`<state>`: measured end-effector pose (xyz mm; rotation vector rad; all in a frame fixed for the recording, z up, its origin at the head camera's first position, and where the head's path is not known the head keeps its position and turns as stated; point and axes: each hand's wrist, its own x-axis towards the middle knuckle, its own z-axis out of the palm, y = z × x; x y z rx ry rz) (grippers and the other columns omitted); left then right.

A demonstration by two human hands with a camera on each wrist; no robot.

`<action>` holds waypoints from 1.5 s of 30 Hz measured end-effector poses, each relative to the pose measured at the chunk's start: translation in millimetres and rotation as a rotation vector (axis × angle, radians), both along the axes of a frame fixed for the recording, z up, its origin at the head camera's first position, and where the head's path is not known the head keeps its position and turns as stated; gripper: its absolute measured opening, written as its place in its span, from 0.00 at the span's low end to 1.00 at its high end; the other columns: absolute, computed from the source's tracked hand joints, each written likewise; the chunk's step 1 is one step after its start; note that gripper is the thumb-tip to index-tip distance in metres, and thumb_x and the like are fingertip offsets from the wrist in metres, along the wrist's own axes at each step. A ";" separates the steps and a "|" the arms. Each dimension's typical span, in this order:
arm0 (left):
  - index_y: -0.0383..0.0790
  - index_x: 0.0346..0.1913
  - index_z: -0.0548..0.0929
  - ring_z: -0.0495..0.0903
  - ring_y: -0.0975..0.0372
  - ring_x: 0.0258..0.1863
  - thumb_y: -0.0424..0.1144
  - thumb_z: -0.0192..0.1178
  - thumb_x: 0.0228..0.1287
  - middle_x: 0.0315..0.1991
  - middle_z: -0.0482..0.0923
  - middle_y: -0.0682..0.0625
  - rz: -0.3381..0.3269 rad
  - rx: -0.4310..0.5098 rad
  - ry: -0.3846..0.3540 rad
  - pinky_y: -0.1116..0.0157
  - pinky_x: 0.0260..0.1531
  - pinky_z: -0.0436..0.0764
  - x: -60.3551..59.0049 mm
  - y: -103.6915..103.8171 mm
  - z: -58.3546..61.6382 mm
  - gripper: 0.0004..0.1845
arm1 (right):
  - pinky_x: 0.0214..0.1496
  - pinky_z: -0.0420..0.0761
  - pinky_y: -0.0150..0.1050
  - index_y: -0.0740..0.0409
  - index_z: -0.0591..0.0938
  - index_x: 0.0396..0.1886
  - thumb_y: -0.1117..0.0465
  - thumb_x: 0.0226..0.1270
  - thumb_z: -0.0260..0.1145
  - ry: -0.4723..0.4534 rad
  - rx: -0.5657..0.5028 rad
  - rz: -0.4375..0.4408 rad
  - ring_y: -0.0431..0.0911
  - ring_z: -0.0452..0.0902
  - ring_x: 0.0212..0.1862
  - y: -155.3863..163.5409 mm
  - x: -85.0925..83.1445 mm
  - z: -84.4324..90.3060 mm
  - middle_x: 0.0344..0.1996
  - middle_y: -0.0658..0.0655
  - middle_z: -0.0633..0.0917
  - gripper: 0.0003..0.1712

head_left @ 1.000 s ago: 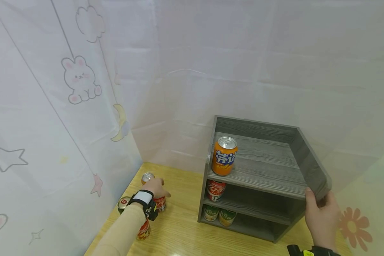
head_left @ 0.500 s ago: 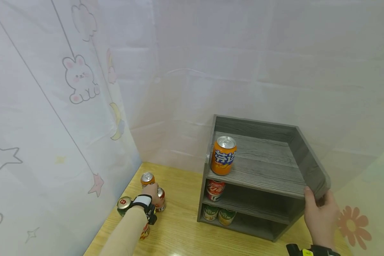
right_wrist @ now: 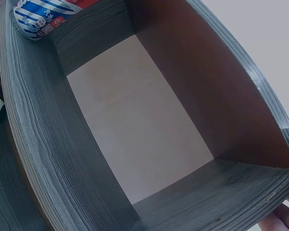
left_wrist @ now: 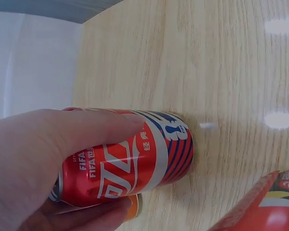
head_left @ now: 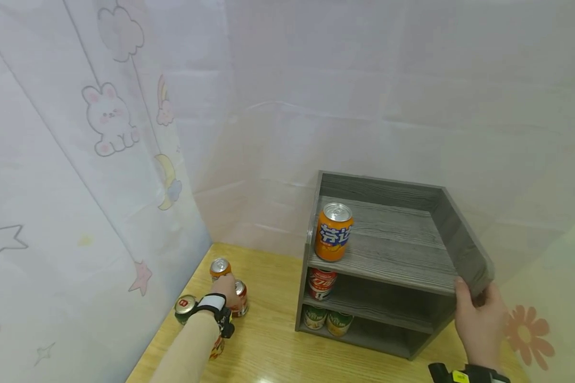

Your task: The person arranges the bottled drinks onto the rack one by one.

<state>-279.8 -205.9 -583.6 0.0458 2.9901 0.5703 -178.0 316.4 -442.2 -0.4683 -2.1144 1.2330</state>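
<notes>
Item: red can (left_wrist: pixel 130 163), upright at the worktop's (head_left: pixel 268 330) left part; whether its base bears fully on the wood cannot be told. Held by the left hand (head_left: pixel 225 290), fingers (left_wrist: pixel 111 211) clamped along opposite sides of the can, presumably because the smooth round wall is best held across its width.

Beside it: orange can (head_left: pixel 220 269), upright, just behind the hand. Green can (head_left: pixel 185 307) with gold top, near the wrist. Patterned red can (head_left: pixel 218 348), partly hidden by the sleeve.

Further right: grey shelf unit (head_left: pixel 397 239). Top board: orange soda can (head_left: pixel 334 234). Middle: red-and-white can (head_left: pixel 322 283). Bottom: two green-and-white cans (head_left: pixel 328 320) side by side. All stand at the left end, apparently sorted by kind, one kind per level.

Far right: right hand (head_left: pixel 481 319), fingers clamped on the unit's right side panel, likely to steady it.
</notes>
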 end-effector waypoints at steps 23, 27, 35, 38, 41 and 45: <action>0.31 0.43 0.80 0.81 0.55 0.30 0.42 0.84 0.33 0.31 0.79 0.47 -0.058 0.099 0.099 0.56 0.31 0.82 -3.2 21.4 45.2 0.32 | 0.36 0.69 0.19 0.64 0.79 0.56 0.58 0.74 0.63 0.081 0.013 -0.005 0.28 0.73 0.34 3.7 -4.1 -4.3 0.34 0.32 0.76 0.17; 0.34 0.43 0.78 0.80 0.57 0.30 0.42 0.84 0.35 0.32 0.79 0.49 -0.087 0.147 0.123 0.58 0.30 0.82 -0.6 29.7 53.5 0.32 | 0.38 0.69 0.19 0.64 0.79 0.56 0.58 0.74 0.63 0.093 0.004 -0.001 0.27 0.73 0.36 2.7 -3.5 -4.5 0.35 0.32 0.76 0.18; 0.36 0.45 0.74 0.80 0.57 0.35 0.41 0.85 0.33 0.36 0.76 0.49 -0.140 0.222 0.193 0.58 0.36 0.82 3.7 48.2 72.1 0.36 | 0.37 0.68 0.20 0.64 0.79 0.55 0.58 0.75 0.63 0.096 0.003 -0.004 0.28 0.73 0.35 0.6 -2.3 -4.5 0.34 0.32 0.76 0.17; 0.36 0.46 0.74 0.79 0.57 0.36 0.41 0.85 0.31 0.37 0.75 0.49 -0.158 0.231 0.228 0.59 0.37 0.81 4.0 52.9 80.3 0.37 | 0.38 0.68 0.20 0.65 0.79 0.56 0.58 0.75 0.63 0.088 0.006 -0.004 0.28 0.72 0.35 -0.1 -2.6 -4.6 0.34 0.32 0.76 0.18; 0.37 0.46 0.74 0.78 0.59 0.36 0.41 0.85 0.30 0.37 0.75 0.51 -0.189 0.252 0.250 0.60 0.37 0.80 3.7 55.4 89.5 0.37 | 0.40 0.69 0.21 0.65 0.79 0.57 0.57 0.75 0.62 0.074 -0.006 0.000 0.27 0.72 0.37 -0.6 -3.2 -4.8 0.36 0.32 0.76 0.19; 0.40 0.44 0.75 0.77 0.62 0.35 0.41 0.83 0.30 0.36 0.75 0.53 -0.242 0.253 0.249 0.62 0.36 0.80 5.0 57.1 104.9 0.34 | 0.41 0.69 0.22 0.63 0.78 0.61 0.56 0.76 0.62 0.052 -0.024 -0.001 0.27 0.72 0.39 -0.8 -4.0 -5.3 0.40 0.36 0.76 0.21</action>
